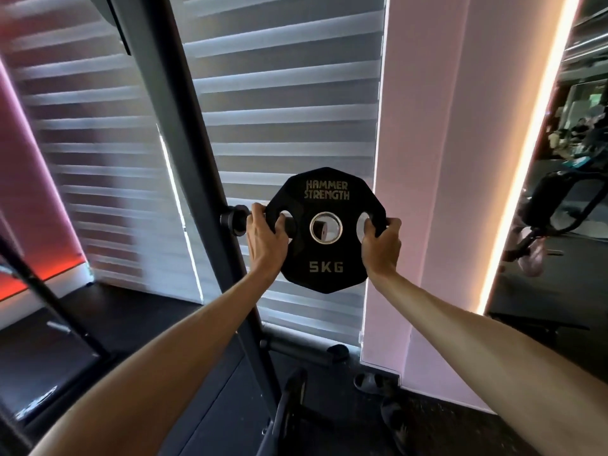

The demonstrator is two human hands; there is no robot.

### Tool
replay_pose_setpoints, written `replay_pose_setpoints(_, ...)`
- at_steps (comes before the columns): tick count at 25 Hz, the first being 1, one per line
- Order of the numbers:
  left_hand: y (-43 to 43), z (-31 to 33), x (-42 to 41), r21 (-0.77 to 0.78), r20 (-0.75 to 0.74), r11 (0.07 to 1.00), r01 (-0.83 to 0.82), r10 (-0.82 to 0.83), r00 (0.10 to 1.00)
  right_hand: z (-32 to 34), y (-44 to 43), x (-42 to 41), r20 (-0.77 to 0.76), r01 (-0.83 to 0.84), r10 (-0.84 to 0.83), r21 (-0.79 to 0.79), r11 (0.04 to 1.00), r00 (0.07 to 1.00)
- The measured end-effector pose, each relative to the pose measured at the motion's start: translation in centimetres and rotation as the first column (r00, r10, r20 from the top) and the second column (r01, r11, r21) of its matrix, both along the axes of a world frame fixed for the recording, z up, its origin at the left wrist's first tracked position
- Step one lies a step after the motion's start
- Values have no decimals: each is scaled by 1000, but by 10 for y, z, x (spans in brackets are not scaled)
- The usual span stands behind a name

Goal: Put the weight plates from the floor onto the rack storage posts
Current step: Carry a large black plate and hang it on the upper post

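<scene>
A black 5 kg weight plate (325, 255) marked "Hammer Strength" is held upright in front of me. My left hand (265, 238) grips its left handle slot and my right hand (381, 246) grips its right one, fingers curled through the openings. A dark storage post (235, 220) sticks out rightward from the black rack upright (194, 159). The post's tip shows through the plate's steel-ringed centre hole, so the plate's hole is level with the post. Whether the post has entered the hole I cannot tell.
Striped window blinds fill the wall behind the rack. A pink-lit wall panel (437, 179) stands to the right. Another black plate (289, 403) leans on the dark floor below, beside a sandal (370, 381). Gym equipment (556, 209) shows at far right.
</scene>
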State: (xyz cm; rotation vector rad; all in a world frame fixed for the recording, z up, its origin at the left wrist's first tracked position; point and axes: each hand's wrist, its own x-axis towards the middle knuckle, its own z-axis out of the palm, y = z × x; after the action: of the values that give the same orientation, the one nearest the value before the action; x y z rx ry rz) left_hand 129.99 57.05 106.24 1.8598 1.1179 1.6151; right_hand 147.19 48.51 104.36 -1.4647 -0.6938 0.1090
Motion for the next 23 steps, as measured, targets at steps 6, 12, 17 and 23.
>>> replay_pose_setpoints(6,-9,-11,6,178,-76,966,-188,204,976,-12,30,25,4,-154,154,-35,988,988)
replay_pose_setpoints(12,-23,-19,9,262,-104,928,-265,300,948,-21,43,39,55,-300,300,-10,954,952)
replay_pose_setpoints(17,-28,-19,17,314,-117,902,-297,347,930,-21,50,50,76,-385,385,-15,923,920)
replay_pose_setpoints(23,-35,-18,25,344,-225,917,-203,290,930,-24,63,53,87,-465,466,-29,885,881)
